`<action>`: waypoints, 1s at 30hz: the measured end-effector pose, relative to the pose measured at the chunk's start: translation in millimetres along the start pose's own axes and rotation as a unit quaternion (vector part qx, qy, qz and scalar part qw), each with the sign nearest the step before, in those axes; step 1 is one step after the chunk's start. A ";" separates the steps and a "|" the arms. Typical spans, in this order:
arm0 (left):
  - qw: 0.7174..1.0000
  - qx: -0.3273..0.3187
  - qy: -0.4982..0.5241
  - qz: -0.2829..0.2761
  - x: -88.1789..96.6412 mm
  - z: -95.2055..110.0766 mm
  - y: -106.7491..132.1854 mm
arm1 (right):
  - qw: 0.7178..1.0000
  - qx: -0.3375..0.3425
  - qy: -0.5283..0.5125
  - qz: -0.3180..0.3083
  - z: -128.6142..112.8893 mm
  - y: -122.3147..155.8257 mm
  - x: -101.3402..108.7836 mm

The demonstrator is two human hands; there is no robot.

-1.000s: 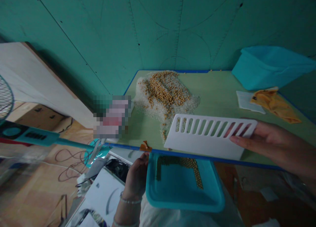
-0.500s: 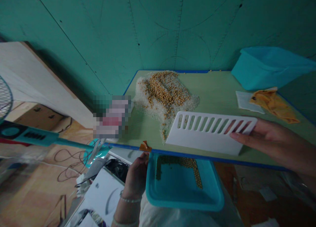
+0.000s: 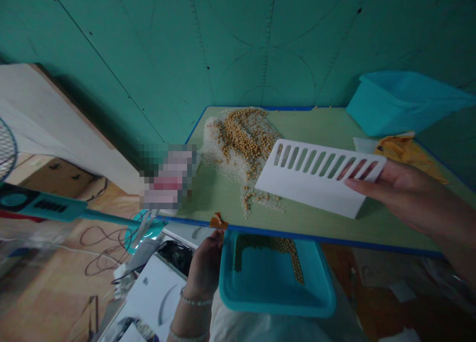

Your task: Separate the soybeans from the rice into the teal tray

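Note:
My right hand (image 3: pixel 403 196) grips the right end of a white slotted plastic panel (image 3: pixel 316 181), held tilted over the green table (image 3: pixel 327 218). The panel's left end hangs near a pile of yellow beans mixed with white grains (image 3: pixel 243 143) at the table's back left. A small trail of beans and grains (image 3: pixel 260 200) lies below the panel. My left hand (image 3: pixel 206 267) holds the left rim of a teal tray (image 3: pixel 277 282) just under the table's front edge. Rows of beans lie in the tray's far part.
A teal bin (image 3: pixel 401 101) lies at the table's back right, with a yellow cloth (image 3: pixel 405 153) and white paper (image 3: pixel 364 144) beside it. A blurred object (image 3: pixel 167 176) sits at the table's left edge. Cables, papers and a teal fan pole (image 3: pixel 55 208) are on the left.
My right hand has lifted the slotted panel away from the front edge toward the pile, uncovering the small trail of beans and grains. The left hand and tray have stayed put.

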State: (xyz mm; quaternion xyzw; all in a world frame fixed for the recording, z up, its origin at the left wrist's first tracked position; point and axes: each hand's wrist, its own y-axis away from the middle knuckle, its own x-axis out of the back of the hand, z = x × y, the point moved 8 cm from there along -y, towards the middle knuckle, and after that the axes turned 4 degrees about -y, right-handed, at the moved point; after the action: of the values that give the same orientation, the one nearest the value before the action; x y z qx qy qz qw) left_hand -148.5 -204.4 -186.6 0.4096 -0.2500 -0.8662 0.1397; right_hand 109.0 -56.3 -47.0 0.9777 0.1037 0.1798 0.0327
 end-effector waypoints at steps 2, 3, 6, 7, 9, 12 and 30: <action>1.000 0.000 0.000 0.003 1.2 -0.5 -0.1 | 1.000 -0.005 -0.002 -0.009 -0.9 -0.1 -2.5; 1.000 0.001 0.001 0.006 2.1 -0.8 -0.1 | 1.000 -0.009 -0.005 -0.016 -0.2 -0.1 -3.4; 1.000 0.002 0.005 0.012 4.3 -1.9 0.4 | 0.999 -0.012 -0.014 -0.029 3.2 -0.1 -3.5; 1.000 0.004 0.006 0.012 4.7 -2.4 0.6 | 0.999 -0.010 -0.017 -0.030 3.9 -0.3 -2.9; 1.000 0.007 0.008 0.011 4.5 -3.2 1.0 | 0.999 -0.005 -0.019 -0.031 4.3 -0.4 -2.4; 1.000 0.009 0.005 0.007 3.4 -4.0 0.9 | 0.999 -0.011 -0.007 -0.030 4.5 0.8 -3.7; 1.000 -0.004 -0.001 -0.006 6.1 -4.7 -1.1 | 0.999 -0.029 -0.019 -0.023 11.3 5.6 -0.9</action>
State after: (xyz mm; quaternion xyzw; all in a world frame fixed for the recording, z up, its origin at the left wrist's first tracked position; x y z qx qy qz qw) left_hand -148.6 -207.7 -193.6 0.4094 -0.2445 -0.8684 0.1361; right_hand 113.3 -62.2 -57.3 0.9769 0.1205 0.1632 0.0676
